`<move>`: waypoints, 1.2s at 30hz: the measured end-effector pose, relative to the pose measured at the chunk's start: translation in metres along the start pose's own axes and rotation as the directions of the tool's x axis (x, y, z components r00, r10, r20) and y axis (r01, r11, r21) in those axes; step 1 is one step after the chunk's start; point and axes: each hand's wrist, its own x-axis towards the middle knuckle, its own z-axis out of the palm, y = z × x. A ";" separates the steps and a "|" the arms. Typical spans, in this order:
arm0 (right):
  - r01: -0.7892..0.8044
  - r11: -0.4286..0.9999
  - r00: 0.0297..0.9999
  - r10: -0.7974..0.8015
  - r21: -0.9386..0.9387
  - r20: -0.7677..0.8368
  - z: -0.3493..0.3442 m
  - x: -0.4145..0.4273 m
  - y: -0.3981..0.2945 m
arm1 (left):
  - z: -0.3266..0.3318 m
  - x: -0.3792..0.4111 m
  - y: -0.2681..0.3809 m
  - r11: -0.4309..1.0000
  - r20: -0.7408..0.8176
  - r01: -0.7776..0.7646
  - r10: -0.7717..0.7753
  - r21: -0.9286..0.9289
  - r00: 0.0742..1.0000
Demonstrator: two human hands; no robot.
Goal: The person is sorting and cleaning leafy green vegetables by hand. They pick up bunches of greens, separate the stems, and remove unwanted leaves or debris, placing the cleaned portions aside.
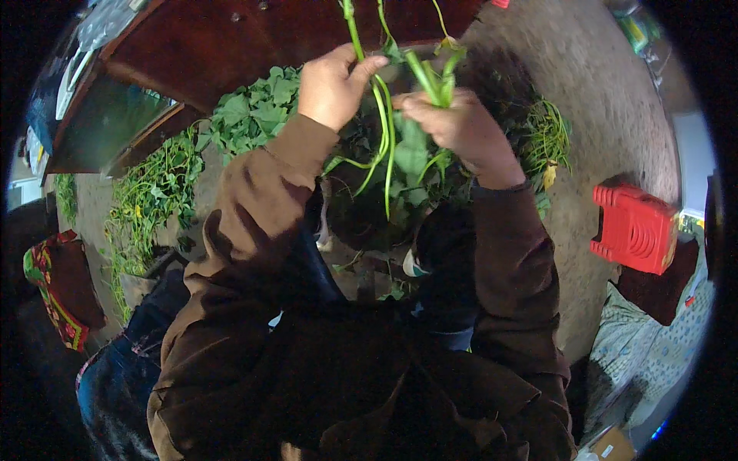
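My left hand pinches long green plant stems between thumb and fingers; they run up past the top edge and hang below the hand. Close beside it on the right, my right hand, slightly blurred, is closed around a bunch of thicker green stems with a few leaves. Under and between the hands lies a dark mass of leafy vines. A heap of broad green leaves is left of my left hand. A pile of thin stems with a yellowed leaf lies right of my right hand.
A dark red-brown wooden table stands in front. More vines spread over the floor at the left. A red plastic stool is at the right, above a patterned cloth. A red-and-green floral cloth item lies far left.
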 end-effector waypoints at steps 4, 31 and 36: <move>0.179 0.983 0.955 -0.184 -0.042 -0.235 -0.009 0.003 0.004 | -0.006 0.002 0.002 0.970 0.097 0.188 -0.174 -0.156 0.980; 0.340 0.833 0.847 -0.473 -0.435 -0.243 0.007 0.011 0.020 | 0.000 0.001 -0.001 0.900 0.252 0.349 -0.285 -0.261 0.925; 0.346 0.811 0.791 -0.523 -0.472 -0.318 0.006 0.016 0.020 | 0.002 -0.005 0.007 0.825 0.474 0.453 -0.268 -0.337 0.839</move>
